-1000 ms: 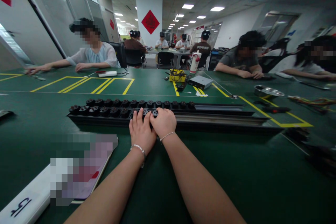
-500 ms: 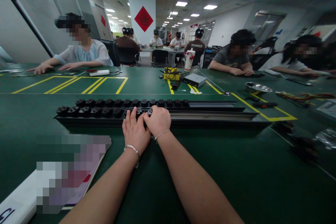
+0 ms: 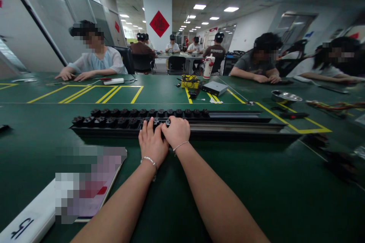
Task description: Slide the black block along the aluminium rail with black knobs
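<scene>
A long black track point(image 3: 234, 135) lies crosswise in front of me, its left part filled with several black socket-like modules point(image 3: 111, 122) with round tops. My left hand point(image 3: 153, 142) rests on the track's front edge, fingers stretched and apart over the modules. Beside it, my right hand point(image 3: 177, 131) is closed, thumb and fingers pinched round a black module point(image 3: 167, 122) at the right end of the row. The hands almost touch each other. Directly behind runs a second black track point(image 3: 236, 115) with a similar row of modules. Fingertips are partly hidden.
At left lie a purple booklet point(image 3: 95, 201) and a white box-like object point(image 3: 31, 212). Farther back are a yellow item with cables point(image 3: 190, 82), a grey box point(image 3: 214, 88), a white bottle point(image 3: 209, 67) and a metal bowl point(image 3: 286, 96). People sit across the green table point(image 3: 228, 182).
The whole view has shifted slightly, so everything appears a little farther right and the people lower. Both hands keep the same place on the track. The person at left has drawn a hand in.
</scene>
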Demonstrator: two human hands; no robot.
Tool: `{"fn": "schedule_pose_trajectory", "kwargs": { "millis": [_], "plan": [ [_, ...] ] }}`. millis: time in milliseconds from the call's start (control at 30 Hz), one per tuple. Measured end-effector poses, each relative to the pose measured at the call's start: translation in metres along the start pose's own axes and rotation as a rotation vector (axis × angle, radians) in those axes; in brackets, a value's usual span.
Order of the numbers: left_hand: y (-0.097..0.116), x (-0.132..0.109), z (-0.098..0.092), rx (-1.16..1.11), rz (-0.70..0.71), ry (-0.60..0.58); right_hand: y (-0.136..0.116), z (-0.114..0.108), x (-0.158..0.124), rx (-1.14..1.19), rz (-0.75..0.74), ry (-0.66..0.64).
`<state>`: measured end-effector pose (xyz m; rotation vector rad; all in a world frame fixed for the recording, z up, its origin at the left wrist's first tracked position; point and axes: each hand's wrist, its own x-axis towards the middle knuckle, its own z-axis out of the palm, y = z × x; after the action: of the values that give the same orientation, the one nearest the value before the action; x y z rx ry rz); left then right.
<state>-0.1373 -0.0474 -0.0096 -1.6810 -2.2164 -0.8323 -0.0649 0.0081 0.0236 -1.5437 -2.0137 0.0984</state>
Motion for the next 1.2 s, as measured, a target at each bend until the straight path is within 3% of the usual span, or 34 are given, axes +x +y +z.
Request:
{"fn": "schedule_pose_trajectory", "kwargs": {
  "millis": [333,733,1200],
  "plan": [
    [0.002,0.001,-0.003,-0.003,-0.021,-0.019,0.007,0.007,-0.005,0.023,-0.027,0.086],
    [0.003,0.001,-0.005,-0.005,-0.023,-0.019,0.014,0.003,-0.01,0.002,-0.053,0.014],
    [0.0,0.001,-0.003,-0.023,-0.006,-0.015,0.018,0.001,-0.005,-0.027,-0.083,0.018]
  ]
}}
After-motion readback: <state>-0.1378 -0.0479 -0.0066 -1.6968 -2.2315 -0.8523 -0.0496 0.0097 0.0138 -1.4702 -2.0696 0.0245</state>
